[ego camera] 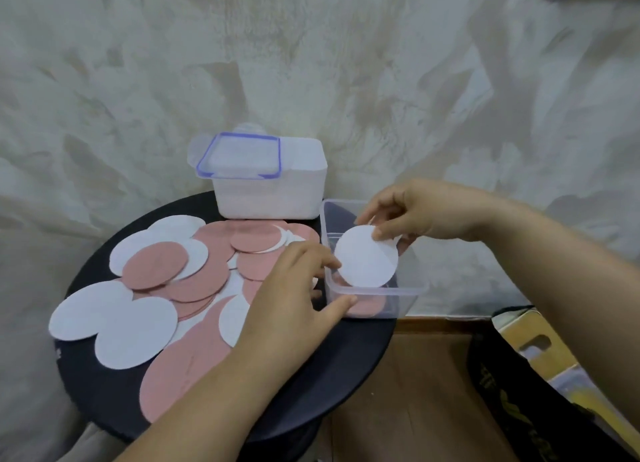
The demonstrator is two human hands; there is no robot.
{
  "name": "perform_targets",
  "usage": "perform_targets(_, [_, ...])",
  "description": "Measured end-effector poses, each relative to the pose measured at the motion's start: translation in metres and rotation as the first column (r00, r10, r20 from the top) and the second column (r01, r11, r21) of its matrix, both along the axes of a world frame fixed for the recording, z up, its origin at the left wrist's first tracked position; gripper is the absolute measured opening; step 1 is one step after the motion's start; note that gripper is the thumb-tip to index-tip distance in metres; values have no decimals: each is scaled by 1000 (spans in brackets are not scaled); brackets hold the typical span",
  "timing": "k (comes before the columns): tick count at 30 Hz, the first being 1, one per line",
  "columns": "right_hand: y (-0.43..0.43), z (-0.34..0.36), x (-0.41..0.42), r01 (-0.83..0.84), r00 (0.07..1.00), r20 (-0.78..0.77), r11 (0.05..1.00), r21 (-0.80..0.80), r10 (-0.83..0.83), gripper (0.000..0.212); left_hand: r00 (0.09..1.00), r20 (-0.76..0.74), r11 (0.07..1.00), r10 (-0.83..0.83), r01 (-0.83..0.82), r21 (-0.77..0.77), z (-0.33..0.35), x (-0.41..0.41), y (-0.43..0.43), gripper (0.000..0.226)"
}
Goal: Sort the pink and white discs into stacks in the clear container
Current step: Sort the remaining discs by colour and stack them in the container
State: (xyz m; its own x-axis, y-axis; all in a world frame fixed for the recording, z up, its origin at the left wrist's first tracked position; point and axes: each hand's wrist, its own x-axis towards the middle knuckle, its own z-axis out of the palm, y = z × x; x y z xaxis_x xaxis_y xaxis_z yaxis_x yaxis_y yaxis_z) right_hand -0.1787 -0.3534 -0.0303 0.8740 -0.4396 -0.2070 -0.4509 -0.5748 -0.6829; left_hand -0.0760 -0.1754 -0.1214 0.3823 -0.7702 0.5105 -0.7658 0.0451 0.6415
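Barely started: my right hand (408, 219) pinches a white disc (367, 257) over the clear container (398, 290), my left hand (294, 288) grips its rim; most loose discs (156, 267) wait outside.

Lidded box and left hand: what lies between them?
Head view: overlapping pink and white discs on the black table, from box to left hand.

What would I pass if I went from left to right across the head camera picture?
A pile of pink and white discs → left hand → white disc held over the clear container → right hand → black bag.
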Motion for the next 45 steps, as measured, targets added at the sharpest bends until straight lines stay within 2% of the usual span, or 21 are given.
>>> perform_targets(4, [-8, -11, 17, -110, 988, -108, 994, -14, 108, 18, 1000, -20, 998, 12, -13, -57, -6, 1, -2, 35])
perform_targets(7, [-12, -19, 26, -150, 979, -150, 987, -49, 142, 15, 997, -72, 997, 17, -22, -71, -9, 0, -3, 37])
perform_targets(16, [-10, -33, 35, -283, 930, -296, 940, -193, 219, 10, 994, -103, 993, 30, -41, -109, -15, -1, -5, 37])
perform_targets(24, [-6, -28, 38, -357, 869, -425, 915, -185, 253, 19, 990, -136, 995, 23, -36, -95, -13, -3, -3, 36])
perform_targets(27, [-6, -25, 43, -366, 835, -486, 920, -137, 259, 21, 988, -152, 995, 29, -43, -88, -13, -4, -3, 40])
perform_targets(33, [-9, -24, 43, -311, 842, -459, 950, 17, 284, 25, 986, -166, 995, 20, -35, -90, -13, -4, -3, 41])
perform_targets(45, [0, -23, 44, -336, 850, -436, 942, -20, 295, 20, 989, -146, 994, 4, -19, -105, -11, -4, -2, 41])
